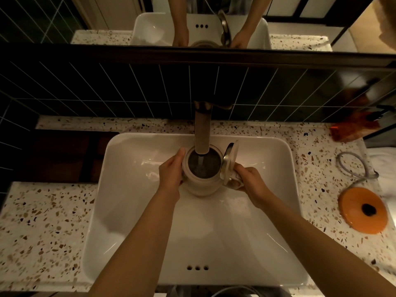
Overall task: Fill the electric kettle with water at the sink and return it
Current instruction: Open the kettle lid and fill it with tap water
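A white electric kettle point(201, 181) stands in the white sink point(132, 206) directly under the tap point(201, 131). Its lid point(230, 161) is flipped up on the right side. A thin stream of water runs from the spout into the dark open mouth. My left hand point(171, 170) is wrapped around the kettle's left side. My right hand point(249, 182) grips the handle on its right side. The orange kettle base point(363, 213) lies on the speckled counter to the right, with its grey cord point(353, 166) looped behind it.
The terrazzo counter point(42, 228) surrounds the sink. Dark tiles cover the back wall, and a mirror point(199, 20) above reflects the sink and arms. An orange-brown packet point(351, 127) sits at the far right. A dark wooden tray point(62, 155) lies left of the sink.
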